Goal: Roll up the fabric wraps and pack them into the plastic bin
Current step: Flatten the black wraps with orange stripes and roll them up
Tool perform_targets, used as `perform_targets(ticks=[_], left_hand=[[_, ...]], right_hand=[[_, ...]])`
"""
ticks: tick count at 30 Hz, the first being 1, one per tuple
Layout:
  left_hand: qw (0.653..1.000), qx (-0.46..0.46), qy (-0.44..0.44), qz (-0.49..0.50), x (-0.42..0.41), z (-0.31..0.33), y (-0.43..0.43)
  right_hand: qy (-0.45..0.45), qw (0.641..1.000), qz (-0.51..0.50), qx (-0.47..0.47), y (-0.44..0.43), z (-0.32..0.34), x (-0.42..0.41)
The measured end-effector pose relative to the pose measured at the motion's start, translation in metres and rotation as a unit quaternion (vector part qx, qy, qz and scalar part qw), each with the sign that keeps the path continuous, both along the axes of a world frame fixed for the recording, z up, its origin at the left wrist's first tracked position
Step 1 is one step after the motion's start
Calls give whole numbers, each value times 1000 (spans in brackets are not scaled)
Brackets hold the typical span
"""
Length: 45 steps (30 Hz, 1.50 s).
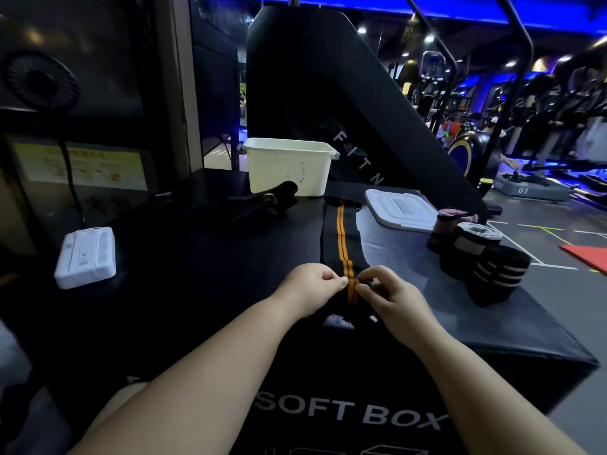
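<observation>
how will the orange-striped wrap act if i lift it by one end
Probably floppy: the wrap lies flat and limp along the top of the box. Likely light: the left hand and right hand pinch its near end with fingertips only. The started roll may spring open if released; no fastening shows.

My left hand [312, 287] and right hand [392, 298] pinch the near end of a long black fabric wrap with a double orange stripe [345, 244], which is folded over at my fingertips. From my fingers it runs flat and away across the black padded soft box [197, 274]. Past its far end, slightly left, stands a white rectangular plastic bin [289, 169]; a flat white plastic lid [399, 208] lies right of that. Right of my right fingers stand three rolls: a black roll with white stripes [499, 274] nearest, a black-and-white roll [473, 238] behind it, and a pink roll [445, 224] farthest.
</observation>
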State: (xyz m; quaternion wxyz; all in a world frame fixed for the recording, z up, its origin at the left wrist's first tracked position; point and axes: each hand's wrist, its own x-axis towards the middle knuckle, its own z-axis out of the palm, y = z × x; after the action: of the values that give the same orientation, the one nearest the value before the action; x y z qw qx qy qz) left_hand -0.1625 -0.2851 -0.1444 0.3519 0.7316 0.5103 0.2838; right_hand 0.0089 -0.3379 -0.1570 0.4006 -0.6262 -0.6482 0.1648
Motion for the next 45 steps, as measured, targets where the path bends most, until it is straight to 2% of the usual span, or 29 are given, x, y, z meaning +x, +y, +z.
perform_targets(ticks=[7, 10, 15, 17, 20, 24, 31, 38, 45], left_hand=[[996, 1, 89, 19, 5, 8, -2], [994, 25, 100, 29, 5, 4, -3], [991, 124, -37, 39, -1, -12, -3], [990, 130, -56, 11, -2, -15, -1], [994, 76, -76, -35, -7, -14, 2], [995, 34, -20, -95, -18, -9, 3], [996, 58, -26, -68, -14, -11, 3], [997, 40, -49, -54, -13, -7, 1], [999, 17, -34, -24, -7, -4, 4]], right_hand=[[-61, 998, 13, 14, -6, 1, 4], [-72, 997, 10, 13, -4, 1, 5], [-72, 997, 3, 6, -1, -1, 4], [-65, 998, 1, 9, 0, -3, 4], [-63, 998, 3, 8, -2, -5, 3], [-69, 998, 1, 4, 0, -1, 2], [-79, 995, 26, -60, -3, 9, 9], [-68, 998, 1, -18, -2, 6, 6], [-20, 1000, -6, -5, -3, 4, 1]])
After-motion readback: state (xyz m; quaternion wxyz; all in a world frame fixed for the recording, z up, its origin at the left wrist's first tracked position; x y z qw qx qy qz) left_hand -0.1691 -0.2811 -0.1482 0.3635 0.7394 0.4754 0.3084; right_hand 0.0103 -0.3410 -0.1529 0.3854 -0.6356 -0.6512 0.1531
